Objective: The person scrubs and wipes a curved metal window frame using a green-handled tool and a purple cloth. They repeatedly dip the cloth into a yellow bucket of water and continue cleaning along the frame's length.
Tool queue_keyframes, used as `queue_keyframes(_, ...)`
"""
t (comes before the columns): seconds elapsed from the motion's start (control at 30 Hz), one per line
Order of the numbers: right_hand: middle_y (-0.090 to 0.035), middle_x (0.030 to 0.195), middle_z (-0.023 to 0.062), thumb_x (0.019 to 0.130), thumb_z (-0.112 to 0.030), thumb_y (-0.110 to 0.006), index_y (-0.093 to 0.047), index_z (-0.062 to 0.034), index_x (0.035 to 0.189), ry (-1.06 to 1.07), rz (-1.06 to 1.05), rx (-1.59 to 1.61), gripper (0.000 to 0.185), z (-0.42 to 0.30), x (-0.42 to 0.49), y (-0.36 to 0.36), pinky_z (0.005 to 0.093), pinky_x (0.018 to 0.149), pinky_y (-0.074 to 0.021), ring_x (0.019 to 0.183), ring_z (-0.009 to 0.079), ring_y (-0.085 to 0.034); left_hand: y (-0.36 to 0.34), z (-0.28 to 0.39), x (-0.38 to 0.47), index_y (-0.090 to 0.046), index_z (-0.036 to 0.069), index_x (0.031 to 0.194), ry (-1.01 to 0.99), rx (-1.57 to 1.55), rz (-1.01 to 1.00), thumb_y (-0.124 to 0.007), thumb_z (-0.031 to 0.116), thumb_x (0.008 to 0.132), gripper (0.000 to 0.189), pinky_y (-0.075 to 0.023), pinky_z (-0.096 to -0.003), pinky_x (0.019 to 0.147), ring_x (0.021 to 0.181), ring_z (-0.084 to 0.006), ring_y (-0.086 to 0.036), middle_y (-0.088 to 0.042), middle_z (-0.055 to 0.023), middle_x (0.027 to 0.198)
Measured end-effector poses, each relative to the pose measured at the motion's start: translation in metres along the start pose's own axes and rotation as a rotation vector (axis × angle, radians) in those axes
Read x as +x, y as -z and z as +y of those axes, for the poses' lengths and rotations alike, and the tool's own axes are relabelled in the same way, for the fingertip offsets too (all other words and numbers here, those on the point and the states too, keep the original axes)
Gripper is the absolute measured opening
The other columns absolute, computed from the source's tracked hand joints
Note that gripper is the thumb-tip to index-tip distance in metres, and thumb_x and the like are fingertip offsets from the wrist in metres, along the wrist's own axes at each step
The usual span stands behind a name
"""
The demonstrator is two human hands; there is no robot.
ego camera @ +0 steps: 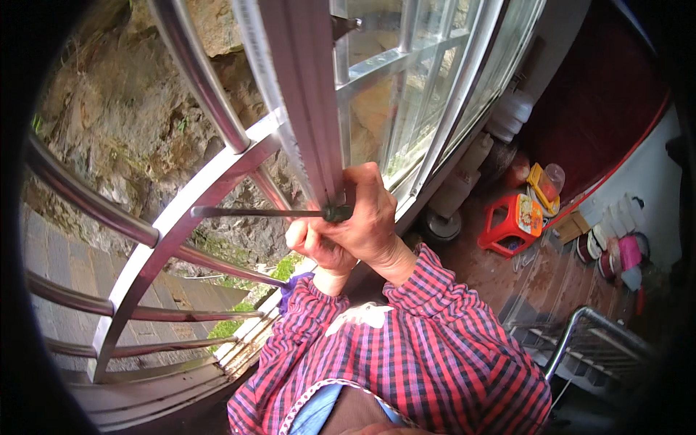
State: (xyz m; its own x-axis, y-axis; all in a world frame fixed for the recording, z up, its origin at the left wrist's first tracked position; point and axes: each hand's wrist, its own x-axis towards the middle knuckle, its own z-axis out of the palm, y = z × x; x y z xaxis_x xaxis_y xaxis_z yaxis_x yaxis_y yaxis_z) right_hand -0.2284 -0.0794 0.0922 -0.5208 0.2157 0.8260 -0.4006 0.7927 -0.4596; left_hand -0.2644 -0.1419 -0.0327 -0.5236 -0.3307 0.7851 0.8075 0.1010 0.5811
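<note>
My right hand (367,212) is closed around the dark green handle end of a long, thin metal tool (255,212), perhaps a screwdriver. The tool's shaft points left, across the edge of a metal window frame (312,109). Just below it, my left hand (321,250) is raised against the frame with its fingers bent; whether it holds anything is hidden. Both hands touch or nearly touch each other. A purple cloth (293,291) lies by my left wrist on the window sill (247,340).
Curved metal window bars (130,261) stand at the left, with a rock face beyond. Glass panes (375,119) run up to the right. A red plastic stool (508,223), shoes (590,247), white containers (459,190) and a metal handrail (571,326) are at the right.
</note>
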Motion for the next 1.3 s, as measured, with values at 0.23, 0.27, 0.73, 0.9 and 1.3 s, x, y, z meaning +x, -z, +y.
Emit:
queue_keyframes(0.23,-0.059,0.084,0.0084,0.066,-0.034,-0.096,-0.054,-0.0064,0.106,0.046,-0.109,-0.006,0.064,0.016,0.012,0.006,0.0362,0.057,-0.0526,0.067,0.0249,-0.065,0.04,0.025,0.01,-0.054,-0.004,0.137,-0.104,0.249,-0.32,-0.072,0.009,0.089,0.053,-0.0421,-0.0516,0.107,0.118,-0.0445,-0.056,-0.058,-0.0261,0.128)
queue_keyframes(0.27,-0.059,0.084,0.0073,0.067,-0.031,-0.095,-0.054,-0.0064,0.107,0.04,-0.15,0.052,0.063,0.023,0.013,0.01,0.0345,0.057,-0.0526,0.068,0.0219,-0.064,0.047,0.026,0.007,-0.051,-0.005,0.14,0.092,0.142,-0.438,-0.074,0.007,0.089,0.057,-0.0473,-0.0462,0.103,0.12,-0.0453,-0.058,-0.059,-0.0278,0.131)
queue_keyframes(0.73,-0.06,0.071,0.0046,0.11,-0.025,-0.042,-0.056,-0.0033,0.11,-1.189,-0.853,0.19,0.026,0.07,-0.18,0.137,0.0313,0.059,-0.0477,0.06,0.0126,-0.058,0.016,-0.029,-0.051,-0.052,-0.001,0.131,0.342,0.015,-0.245,-0.069,0.016,0.093,0.045,-0.0491,-0.0406,0.091,0.104,-0.0257,-0.06,-0.062,-0.0147,0.117)
queue_keyframes(0.9,-0.058,0.076,0.0038,0.111,-0.026,-0.038,-0.056,-0.0022,0.113,-1.462,-0.911,0.465,0.03,0.091,-0.18,0.113,0.0272,0.048,-0.0442,0.057,0.0107,-0.052,0.019,-0.035,-0.048,-0.063,0.0,0.099,0.365,0.03,-0.094,-0.071,0.019,0.097,0.021,-0.0467,-0.027,0.064,0.066,-0.0108,-0.054,-0.06,-0.0009,0.075)
queue_keyframes(1.3,-0.045,0.071,-0.0001,0.113,-0.027,-0.036,-0.053,0.0002,0.109,-1.662,-0.885,0.741,0.032,0.08,-0.153,0.113,0.0229,0.042,-0.0328,0.05,0.0061,-0.038,0.023,-0.003,-0.023,-0.062,0.001,0.093,0.298,0.099,-0.011,-0.07,0.007,0.09,0.01,-0.0464,-0.0321,0.061,0.062,-0.018,-0.057,-0.061,-0.0052,0.071)
